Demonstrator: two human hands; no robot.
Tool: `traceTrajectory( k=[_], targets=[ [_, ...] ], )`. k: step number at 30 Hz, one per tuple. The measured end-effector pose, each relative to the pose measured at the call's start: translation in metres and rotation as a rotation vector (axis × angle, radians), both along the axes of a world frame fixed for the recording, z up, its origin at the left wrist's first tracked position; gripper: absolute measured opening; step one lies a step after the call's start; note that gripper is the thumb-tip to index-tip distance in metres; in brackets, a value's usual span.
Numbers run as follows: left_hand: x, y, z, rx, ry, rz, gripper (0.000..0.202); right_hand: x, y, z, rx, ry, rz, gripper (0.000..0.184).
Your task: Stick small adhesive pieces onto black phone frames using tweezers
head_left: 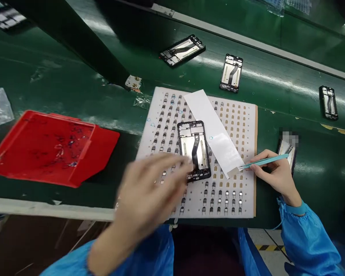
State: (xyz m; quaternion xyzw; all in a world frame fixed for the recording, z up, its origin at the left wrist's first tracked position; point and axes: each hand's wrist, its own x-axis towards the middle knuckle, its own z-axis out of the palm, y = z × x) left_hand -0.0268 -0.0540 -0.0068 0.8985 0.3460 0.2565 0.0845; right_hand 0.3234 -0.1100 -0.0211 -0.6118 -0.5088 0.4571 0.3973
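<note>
My right hand (276,174) pinches a pair of turquoise tweezers (266,161). Their tips touch or hover at the tan lower end of a white paper strip (214,130). The strip slants across a white foam tray (248,209) filled with rows of small metal parts and bare slots. On the tray, partly over the strip, rests a black phone frame (202,149) with a silvery back and a dark flex cable. My left hand (149,191), smeared by motion, stretches its fingers over the frame's lower left edge. Whether it touches the frame I cannot tell.
A red plastic bin (46,147) with tiny scraps lies left. Further phone frames lie beyond the tray (182,50), (231,73) and at the right (328,102); another phone frame (283,151) is beside my right hand. A dark post (83,34) rises at back left.
</note>
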Motion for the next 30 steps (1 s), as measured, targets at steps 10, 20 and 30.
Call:
traceTrajectory(
  k=[10, 20, 30],
  targets=[
    [0.081, -0.015, -0.027, -0.011, 0.223, -0.293, 0.043, -0.005, 0.002, 0.000, 0.023, -0.121, -0.002, 0.009],
    [0.081, -0.015, -0.025, -0.026, 0.249, -0.277, 0.043, -0.007, 0.005, 0.004, -0.003, -0.093, 0.005, 0.010],
    [0.084, -0.014, -0.030, -0.042, 0.191, -0.292, 0.045, -0.004, -0.004, 0.009, 0.132, -0.269, 0.048, 0.006]
  ],
)
